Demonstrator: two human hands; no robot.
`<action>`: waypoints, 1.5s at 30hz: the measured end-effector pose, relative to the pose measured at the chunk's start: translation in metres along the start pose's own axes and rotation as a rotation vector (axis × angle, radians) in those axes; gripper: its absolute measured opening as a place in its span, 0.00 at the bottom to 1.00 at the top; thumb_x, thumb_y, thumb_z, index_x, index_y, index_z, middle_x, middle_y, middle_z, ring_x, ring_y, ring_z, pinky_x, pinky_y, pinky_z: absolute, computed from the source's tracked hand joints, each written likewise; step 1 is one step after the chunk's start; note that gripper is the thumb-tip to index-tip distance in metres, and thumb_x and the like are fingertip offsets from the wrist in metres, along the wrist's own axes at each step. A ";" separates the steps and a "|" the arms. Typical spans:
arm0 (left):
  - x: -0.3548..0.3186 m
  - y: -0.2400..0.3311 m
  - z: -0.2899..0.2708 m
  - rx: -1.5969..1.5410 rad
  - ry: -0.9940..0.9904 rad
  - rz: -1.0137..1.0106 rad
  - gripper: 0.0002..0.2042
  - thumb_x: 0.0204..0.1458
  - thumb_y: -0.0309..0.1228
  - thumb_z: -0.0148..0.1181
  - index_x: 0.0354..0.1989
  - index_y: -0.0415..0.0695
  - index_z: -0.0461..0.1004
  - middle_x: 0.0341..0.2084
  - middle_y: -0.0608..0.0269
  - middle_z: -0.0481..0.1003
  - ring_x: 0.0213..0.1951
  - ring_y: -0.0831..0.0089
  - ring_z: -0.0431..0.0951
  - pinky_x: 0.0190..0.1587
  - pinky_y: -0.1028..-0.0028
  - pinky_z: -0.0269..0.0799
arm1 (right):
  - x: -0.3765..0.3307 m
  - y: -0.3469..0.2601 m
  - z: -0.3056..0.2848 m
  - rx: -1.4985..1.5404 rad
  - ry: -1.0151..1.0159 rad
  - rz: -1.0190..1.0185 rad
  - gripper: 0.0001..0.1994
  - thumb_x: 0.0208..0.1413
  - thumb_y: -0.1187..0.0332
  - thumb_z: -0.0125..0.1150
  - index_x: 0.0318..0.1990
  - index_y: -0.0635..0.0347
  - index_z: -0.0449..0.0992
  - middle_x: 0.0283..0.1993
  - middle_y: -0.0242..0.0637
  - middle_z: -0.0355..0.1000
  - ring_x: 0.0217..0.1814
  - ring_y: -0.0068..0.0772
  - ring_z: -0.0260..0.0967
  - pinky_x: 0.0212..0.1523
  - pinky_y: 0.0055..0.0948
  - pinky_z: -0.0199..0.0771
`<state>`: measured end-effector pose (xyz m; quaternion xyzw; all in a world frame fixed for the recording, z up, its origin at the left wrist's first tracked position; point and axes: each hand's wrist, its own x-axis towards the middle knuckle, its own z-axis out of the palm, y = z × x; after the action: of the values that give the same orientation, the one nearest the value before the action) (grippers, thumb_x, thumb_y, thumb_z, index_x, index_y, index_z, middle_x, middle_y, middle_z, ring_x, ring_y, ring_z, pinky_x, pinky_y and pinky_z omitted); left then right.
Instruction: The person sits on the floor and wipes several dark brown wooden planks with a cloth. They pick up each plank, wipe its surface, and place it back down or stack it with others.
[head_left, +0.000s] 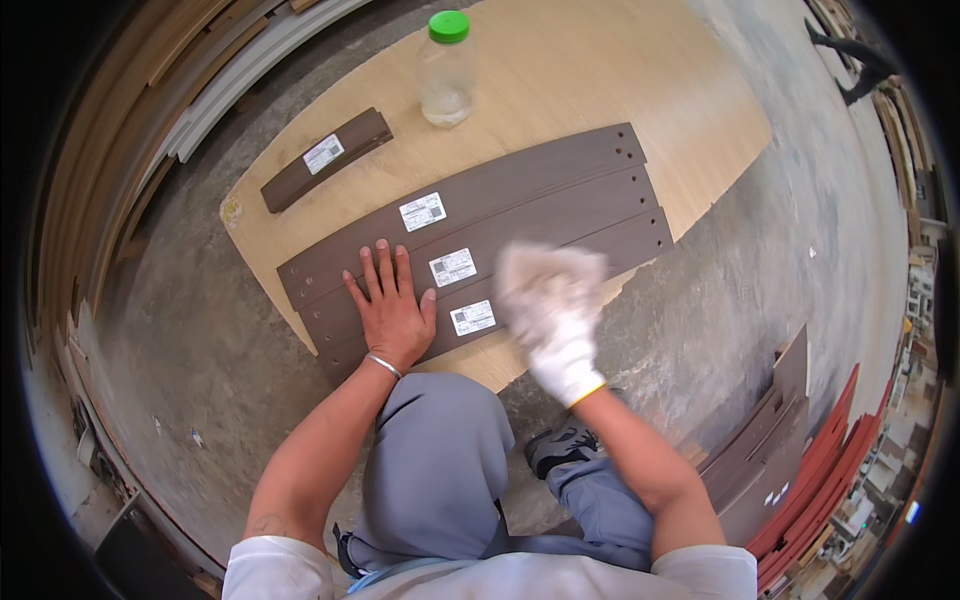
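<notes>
Three dark brown boards (540, 200) lie side by side on a light wooden sheet, each with a white label and drilled holes near the ends. My left hand (392, 318), bare, rests flat on the boards with its fingers spread, left of the labels. Over the right part of the boards is my right hand (562, 350) in a white glove, smeared by motion. It holds what looks like a pale rag (548, 275) against or just above the boards; contact cannot be made out. The fingers themselves are blurred.
A clear jar with a green lid (447, 70) stands on the wooden sheet (600, 70) beyond the boards. A shorter brown piece (328, 160) lies at the left. Boards (120, 120) are stacked far left; brown and red boards (820, 480) lean at lower right.
</notes>
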<state>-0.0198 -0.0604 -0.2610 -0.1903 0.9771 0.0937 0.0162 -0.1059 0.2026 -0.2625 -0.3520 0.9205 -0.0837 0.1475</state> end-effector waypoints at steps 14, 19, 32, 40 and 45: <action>-0.008 -0.013 0.001 0.031 -0.056 -0.035 0.38 0.61 0.48 0.51 0.75 0.39 0.53 0.77 0.44 0.45 0.78 0.43 0.38 0.73 0.32 0.27 | 0.055 -0.066 -0.031 -0.099 0.039 -0.415 0.28 0.54 0.70 0.57 0.66 0.47 0.71 0.72 0.32 0.64 0.76 0.46 0.56 0.79 0.54 0.44; 0.002 0.006 -0.007 -0.035 -0.032 0.065 0.38 0.63 0.49 0.49 0.75 0.35 0.53 0.78 0.45 0.45 0.79 0.48 0.37 0.75 0.37 0.28 | 0.109 0.056 -0.063 0.153 0.188 0.307 0.36 0.56 0.62 0.61 0.74 0.54 0.61 0.79 0.46 0.53 0.81 0.60 0.45 0.79 0.55 0.41; 0.021 0.044 0.022 -0.078 0.062 0.248 0.41 0.62 0.53 0.44 0.75 0.32 0.49 0.77 0.44 0.48 0.79 0.54 0.43 0.78 0.49 0.31 | 0.212 -0.216 -0.017 -0.178 -0.204 -0.756 0.30 0.60 0.53 0.58 0.69 0.48 0.69 0.79 0.36 0.54 0.83 0.38 0.45 0.81 0.43 0.35; 0.024 0.046 0.019 -0.050 0.027 0.247 0.40 0.63 0.53 0.46 0.76 0.35 0.50 0.78 0.44 0.44 0.79 0.52 0.38 0.77 0.46 0.31 | 0.176 -0.271 -0.018 0.356 -0.005 -1.453 0.07 0.49 0.62 0.58 0.28 0.45 0.84 0.35 0.30 0.77 0.47 0.32 0.72 0.60 0.37 0.65; 0.024 0.049 0.020 -0.174 0.080 0.270 0.38 0.64 0.51 0.41 0.75 0.35 0.51 0.78 0.45 0.44 0.79 0.49 0.41 0.77 0.44 0.36 | 0.223 -0.270 0.015 -0.015 0.075 -1.292 0.09 0.59 0.65 0.56 0.39 0.47 0.83 0.49 0.30 0.80 0.40 0.29 0.78 0.38 0.29 0.77</action>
<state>-0.0604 -0.0212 -0.2732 -0.0616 0.9818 0.1718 -0.0521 -0.0905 -0.1474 -0.2544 -0.8330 0.5283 -0.1614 0.0325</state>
